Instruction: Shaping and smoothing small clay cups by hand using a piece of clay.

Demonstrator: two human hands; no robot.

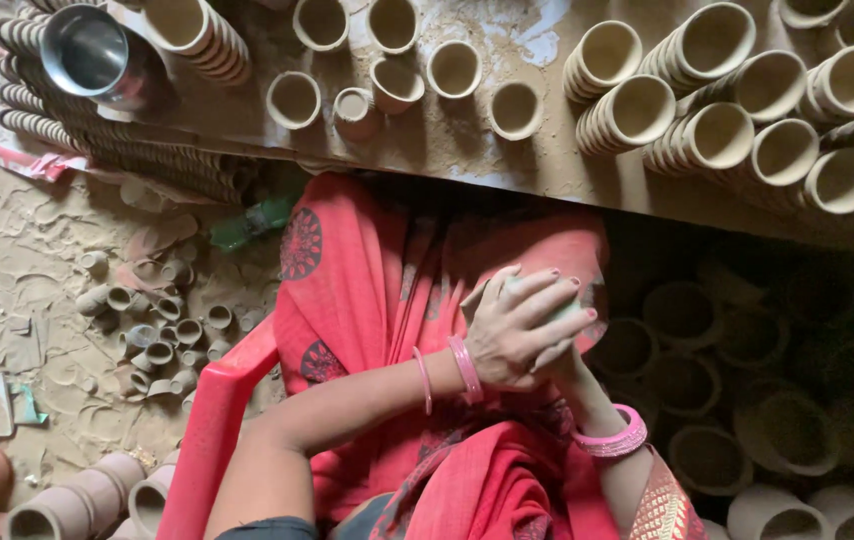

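Clay lump (559,312), pale, mostly hidden, is clasped between both hands at frame centre, above red cloth (367,290). Left hand (522,330) is wrapped over it, fingers curled; right hand (562,365) is cupped beneath, at 5 o'clock. Loose clay cups (454,68) are seen on dusty tabletop (467,140) at 12 o'clock. Steel tumbler (92,52) lies at 10 o'clock.

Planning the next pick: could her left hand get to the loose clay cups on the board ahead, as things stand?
Probably not at once. The left hand is clasped with the right hand around a pale clay lump. The loose cups stand uncovered on the board beyond her lap.
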